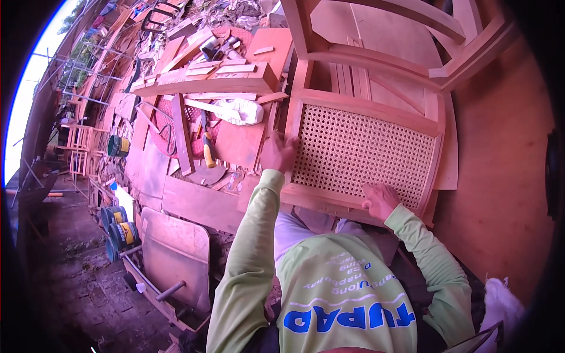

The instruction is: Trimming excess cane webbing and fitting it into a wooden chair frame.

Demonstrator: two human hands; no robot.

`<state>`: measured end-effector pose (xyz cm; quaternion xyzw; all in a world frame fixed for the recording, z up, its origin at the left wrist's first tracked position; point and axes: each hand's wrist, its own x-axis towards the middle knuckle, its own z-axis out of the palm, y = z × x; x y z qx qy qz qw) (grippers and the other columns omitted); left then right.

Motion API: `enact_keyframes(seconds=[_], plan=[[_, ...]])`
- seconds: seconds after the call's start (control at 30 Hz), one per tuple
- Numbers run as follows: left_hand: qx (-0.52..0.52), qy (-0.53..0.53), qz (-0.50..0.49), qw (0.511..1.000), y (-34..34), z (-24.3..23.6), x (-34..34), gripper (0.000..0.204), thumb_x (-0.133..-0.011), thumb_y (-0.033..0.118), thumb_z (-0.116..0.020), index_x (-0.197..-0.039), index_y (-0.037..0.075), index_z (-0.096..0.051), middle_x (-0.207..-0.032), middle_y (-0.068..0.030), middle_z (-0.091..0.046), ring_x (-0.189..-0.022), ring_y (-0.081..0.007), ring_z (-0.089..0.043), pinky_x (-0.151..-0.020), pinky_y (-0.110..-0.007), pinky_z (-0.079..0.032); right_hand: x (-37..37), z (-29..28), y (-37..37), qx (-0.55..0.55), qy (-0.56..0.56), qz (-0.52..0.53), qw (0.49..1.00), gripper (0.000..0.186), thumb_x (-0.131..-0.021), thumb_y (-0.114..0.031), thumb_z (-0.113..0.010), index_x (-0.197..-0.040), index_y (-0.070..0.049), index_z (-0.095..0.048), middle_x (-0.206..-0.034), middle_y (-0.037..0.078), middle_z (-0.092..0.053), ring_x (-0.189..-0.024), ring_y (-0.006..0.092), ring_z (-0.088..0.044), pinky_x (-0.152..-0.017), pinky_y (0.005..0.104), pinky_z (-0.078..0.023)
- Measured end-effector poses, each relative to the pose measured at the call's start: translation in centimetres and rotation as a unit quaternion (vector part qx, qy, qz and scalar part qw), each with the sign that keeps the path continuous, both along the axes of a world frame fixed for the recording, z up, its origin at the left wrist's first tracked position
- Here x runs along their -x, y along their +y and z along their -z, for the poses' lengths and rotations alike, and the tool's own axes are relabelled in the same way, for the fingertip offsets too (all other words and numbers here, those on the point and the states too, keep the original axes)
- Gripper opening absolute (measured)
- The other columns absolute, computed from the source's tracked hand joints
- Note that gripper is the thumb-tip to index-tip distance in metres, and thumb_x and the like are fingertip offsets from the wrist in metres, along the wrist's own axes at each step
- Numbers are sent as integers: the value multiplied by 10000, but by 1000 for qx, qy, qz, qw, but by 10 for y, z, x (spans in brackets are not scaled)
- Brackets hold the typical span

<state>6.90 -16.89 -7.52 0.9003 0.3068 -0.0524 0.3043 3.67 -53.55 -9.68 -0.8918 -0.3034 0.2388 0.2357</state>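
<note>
A wooden chair [371, 110] with a woven cane panel [359, 154] in its seat frame lies in front of me, its bare timber frame reaching toward the far right. My left hand [279, 152] grips the left side of the seat frame near its front corner, thumb and fingers bent around the edge. Lower right, my right hand [381, 201] rests on the cane by the near rail. Its fingers are a little apart and bent, with nothing visible between them.
Left of the chair, a cluttered work surface bears wood offcuts [200, 85], a yellow-handled tool [208, 150], a white bundle [241, 112], a hacksaw-like frame [156, 126] and a power tool [210, 48]. Dark buckets [122, 234] and a leaning board [175, 253] stand lower left. A plywood sheet [494, 141] lies right.
</note>
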Motion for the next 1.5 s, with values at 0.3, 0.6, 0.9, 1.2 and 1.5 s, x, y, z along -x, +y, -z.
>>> enact_keyframes(seconds=[0.3,0.6,0.9,1.2,1.5], plan=[[37,-115,39,992,93,62,10,415,-959,386,-841,-964,-11,-722,-771,-89,-695,-705,-217,-646,-658,-395,-532,-13,0,-24,-254,-230,364,866,305,-908,-188,-823,-1101,-24,-653,-1037,208,-694,-980,433,-685,-838,507,-553],[126,-41,77,988,73,38,-18,439,-971,379,-864,-915,-35,-729,-746,-45,-690,-630,-140,-615,-570,-333,-492,-39,96,-172,-181,154,551,800,1167,-801,-606,-965,-1556,140,-480,-1540,300,-597,-1419,334,-610,-1184,436,-498],[180,-24,71,981,87,38,-15,386,-995,350,-857,-884,13,-704,-713,-9,-630,-559,-102,-538,-494,-313,-417,-52,94,-163,-204,200,541,791,1307,-827,-529,-973,-1620,240,-275,-1533,326,-606,-1433,326,-609,-1234,396,-460],[202,11,39,979,103,47,-18,387,-1000,355,-857,-884,22,-697,-709,-5,-622,-554,-103,-543,-483,-301,-416,-49,93,-154,-132,175,551,805,1230,-788,-614,-957,-1576,181,-448,-1587,344,-571,-1507,400,-558,-1242,446,-450],[208,24,62,976,96,29,-24,373,-1057,416,-796,-947,82,-670,-670,25,-579,-500,-87,-514,-432,-272,-376,-62,39,-152,-142,207,515,820,1278,-780,-656,-936,-1575,203,-423,-1604,359,-544,-1506,410,-556,-1245,431,-445]])
